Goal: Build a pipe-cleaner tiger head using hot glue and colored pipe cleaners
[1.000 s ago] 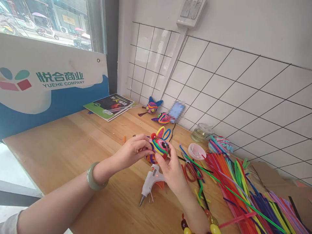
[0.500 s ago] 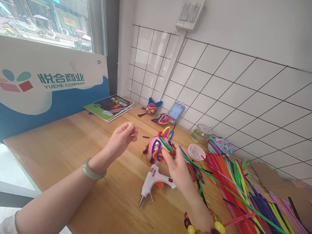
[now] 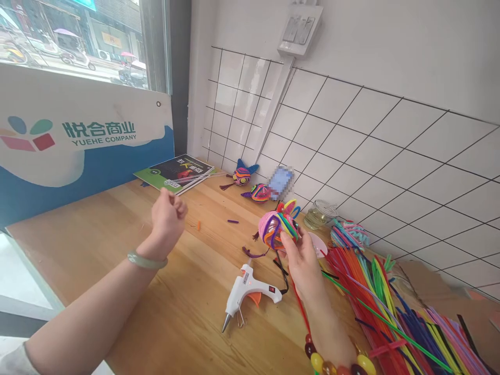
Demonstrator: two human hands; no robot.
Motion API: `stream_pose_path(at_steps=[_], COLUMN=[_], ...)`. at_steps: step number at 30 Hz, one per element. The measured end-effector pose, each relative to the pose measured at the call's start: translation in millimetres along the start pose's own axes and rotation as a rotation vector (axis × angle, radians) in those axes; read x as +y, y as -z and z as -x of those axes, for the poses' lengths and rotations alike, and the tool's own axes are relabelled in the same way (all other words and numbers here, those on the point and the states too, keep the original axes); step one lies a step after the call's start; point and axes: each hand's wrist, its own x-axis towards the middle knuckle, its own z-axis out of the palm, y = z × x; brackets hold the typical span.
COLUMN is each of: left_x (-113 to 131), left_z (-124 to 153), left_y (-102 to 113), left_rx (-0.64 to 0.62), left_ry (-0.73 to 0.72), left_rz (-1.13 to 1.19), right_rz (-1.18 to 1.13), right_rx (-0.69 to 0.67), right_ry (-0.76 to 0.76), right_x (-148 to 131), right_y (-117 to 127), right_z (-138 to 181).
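My right hand [image 3: 302,260] grips a ball wrapped in colourful pipe cleaners [image 3: 269,232], pink at one end, with a yellow loop and a blue loop on top. It is held above the table, thumb at the front. My left hand [image 3: 169,216] is closed and raised to the left, well apart from the ball; whatever its curled fingers hold, if anything, is hidden. Between and below the hands lies a white hot glue gun [image 3: 244,289], nozzle toward me, a small red light lit. A purple tassel [image 3: 253,253] shows just beyond it.
Two similar wrapped ornaments [image 3: 241,175] and a blurred phone [image 3: 280,181] sit by the grid wall. A glass jar [image 3: 315,216], a pink bowl [image 3: 321,247] and piles of pipe cleaners [image 3: 355,291] fill the right. Books [image 3: 156,179] lie at back left; pipe-cleaner scraps [image 3: 233,222] dot the table.
My left hand has drawn away to the left. My right hand has carried the ball to the right, and an orange scrap and the purple tassel now show. The glue gun stays put.
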Motion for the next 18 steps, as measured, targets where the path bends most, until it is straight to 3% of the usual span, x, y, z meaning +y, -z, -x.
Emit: stream_pose_path(at_steps=[1, 5, 8, 11, 15, 18], left_x=[-4, -25, -36, -41, -42, -41], left_z=[10, 56, 78, 84, 80, 78], left_y=[-3, -9, -8, -6, -7, -8], left_rx=[-0.057, -0.546, -0.831, -0.897, -0.895, -0.903], left_ry=[-0.035, -0.516, -0.803, -0.96, -1.166, -1.214], left_rz=[-0.048, -0.763, -1.032, -1.123, -1.173, -1.156], right_rz=[0.019, 0.097, 0.145, 0.17, 0.197, 0.251], right_rx=[-0.003, -0.068, -0.123, -0.101, -0.062, -0.077], right_ry=[0.012, 0.054, 0.056, 0.068, 0.107, 0.13], right_x=[1, 6, 8, 8, 7, 9], right_y=[-2, -14, -24, -30, -34, -34], right_z=[1, 11, 22, 30, 35, 35])
